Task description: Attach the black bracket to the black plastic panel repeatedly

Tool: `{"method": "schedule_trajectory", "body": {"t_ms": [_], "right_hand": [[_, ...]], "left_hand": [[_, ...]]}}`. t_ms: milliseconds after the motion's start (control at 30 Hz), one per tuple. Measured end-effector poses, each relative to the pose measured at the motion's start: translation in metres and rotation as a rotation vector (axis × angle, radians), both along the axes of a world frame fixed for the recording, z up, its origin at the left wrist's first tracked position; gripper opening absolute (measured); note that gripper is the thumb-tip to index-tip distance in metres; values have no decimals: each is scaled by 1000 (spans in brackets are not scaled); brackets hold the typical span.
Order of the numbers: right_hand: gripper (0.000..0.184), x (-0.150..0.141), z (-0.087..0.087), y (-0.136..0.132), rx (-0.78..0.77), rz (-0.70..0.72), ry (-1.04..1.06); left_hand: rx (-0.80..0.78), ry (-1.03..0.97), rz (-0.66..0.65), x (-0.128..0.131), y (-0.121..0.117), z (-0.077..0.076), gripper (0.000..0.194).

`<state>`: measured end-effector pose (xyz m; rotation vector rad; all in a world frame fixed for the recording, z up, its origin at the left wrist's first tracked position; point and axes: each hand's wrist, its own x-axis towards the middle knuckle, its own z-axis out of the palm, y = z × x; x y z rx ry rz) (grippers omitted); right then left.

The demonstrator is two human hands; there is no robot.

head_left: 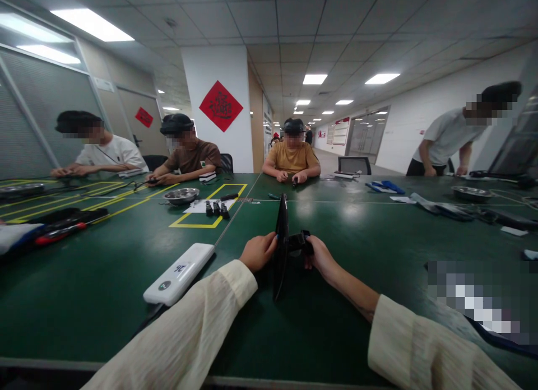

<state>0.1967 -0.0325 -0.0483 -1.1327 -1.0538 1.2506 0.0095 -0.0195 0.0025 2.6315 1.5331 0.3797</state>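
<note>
A thin black panel (281, 238) stands on edge on the green table (344, 222), seen edge-on right in front of me. My left hand (258, 251) is closed on its left face near mid-height. My right hand (318, 254) grips a small black bracket-like part (301, 241) that sits against the panel's right face. Both of my sleeves are cream-coloured.
A white power bank (180, 272) lies to the left of my hands. Farther off are a metal bowl (181, 195), small black parts (216, 208) inside a yellow-taped square, and tools (59, 227) at the left. Several people sit or stand around the table's far side.
</note>
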Motion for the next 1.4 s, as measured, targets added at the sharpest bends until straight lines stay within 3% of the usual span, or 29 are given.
{"method": "schedule_trajectory", "body": {"t_ms": [633,1133,1400], "right_hand": [[20,2,-2,0,-18,14,6],[20,2,-3,2,-12,19,-6],[19,0,1,0,-24,7,-19]], "left_hand": [[17,-3,-24,0,3,-5,43],[-48,-159,-23,-1,11,-15,53],[-72,-197,-7,1,6,-9,46]]}}
